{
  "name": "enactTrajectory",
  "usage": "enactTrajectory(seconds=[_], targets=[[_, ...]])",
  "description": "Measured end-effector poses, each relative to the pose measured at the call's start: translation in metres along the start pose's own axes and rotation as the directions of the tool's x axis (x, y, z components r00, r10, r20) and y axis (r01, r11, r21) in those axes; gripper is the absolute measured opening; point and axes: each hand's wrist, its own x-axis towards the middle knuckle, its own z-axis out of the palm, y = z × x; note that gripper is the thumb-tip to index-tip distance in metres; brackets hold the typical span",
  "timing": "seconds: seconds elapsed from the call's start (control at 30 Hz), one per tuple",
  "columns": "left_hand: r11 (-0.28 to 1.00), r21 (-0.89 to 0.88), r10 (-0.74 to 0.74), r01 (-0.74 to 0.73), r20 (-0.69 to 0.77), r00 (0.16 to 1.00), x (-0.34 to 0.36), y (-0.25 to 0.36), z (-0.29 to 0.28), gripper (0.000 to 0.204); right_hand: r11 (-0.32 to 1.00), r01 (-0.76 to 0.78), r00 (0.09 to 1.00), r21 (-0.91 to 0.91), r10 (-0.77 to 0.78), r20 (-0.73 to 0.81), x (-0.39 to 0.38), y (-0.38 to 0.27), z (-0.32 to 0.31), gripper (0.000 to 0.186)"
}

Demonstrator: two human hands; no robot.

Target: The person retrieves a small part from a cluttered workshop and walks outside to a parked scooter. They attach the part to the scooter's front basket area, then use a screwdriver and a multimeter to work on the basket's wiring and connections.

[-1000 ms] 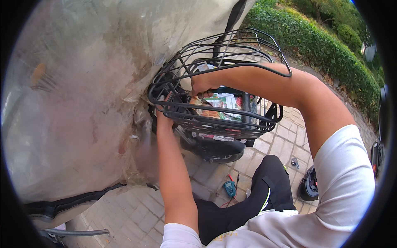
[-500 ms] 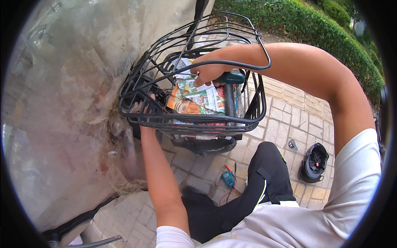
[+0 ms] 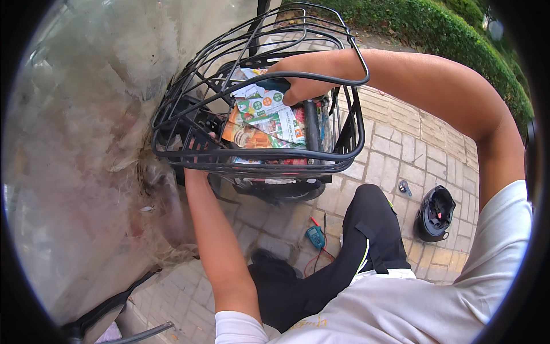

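A black wire basket (image 3: 260,153) stands in front of me, with crumpled printed paper (image 3: 269,117) lying inside. Through its top opening reaches my right hand (image 3: 303,86), closed around a dark teal-handled tool (image 3: 275,85) just above the paper. The tool's far end is hard to make out. My left hand (image 3: 197,155) is at the basket's near left corner, beside black brackets; bars and shadow cover most of its fingers, so its grip is unclear. A black tube (image 3: 313,126) lies along the right side of the paper.
A cloudy plastic sheet (image 3: 86,143) hangs close on the left. On the paving lie a teal multimeter (image 3: 314,236) with red and black leads, a small grey-blue object (image 3: 405,188) and an upturned black helmet (image 3: 436,214). A hedge (image 3: 395,23) runs along the back.
The teal handle has shifted from the right of my right hand to its left, and the hand has turned. My left hand stays at the basket's corner. The whole view has shifted slightly.
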Motion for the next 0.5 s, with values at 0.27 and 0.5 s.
enactTrajectory(seconds=[0.27,0.5], targets=[[0.616,0.730,0.381,-0.297,0.054,0.923,0.032,-0.022,-0.027,0.021,0.967,0.112,0.966,-0.228,-0.159,-0.203,-0.006,-0.015,0.003,0.042],[0.172,0.977,0.462,-0.126,0.033,0.886,0.052,-0.048,-0.044,0.016,0.939,0.012,0.996,-0.344,-0.041,-0.076,-0.010,-0.021,0.006,0.038]])
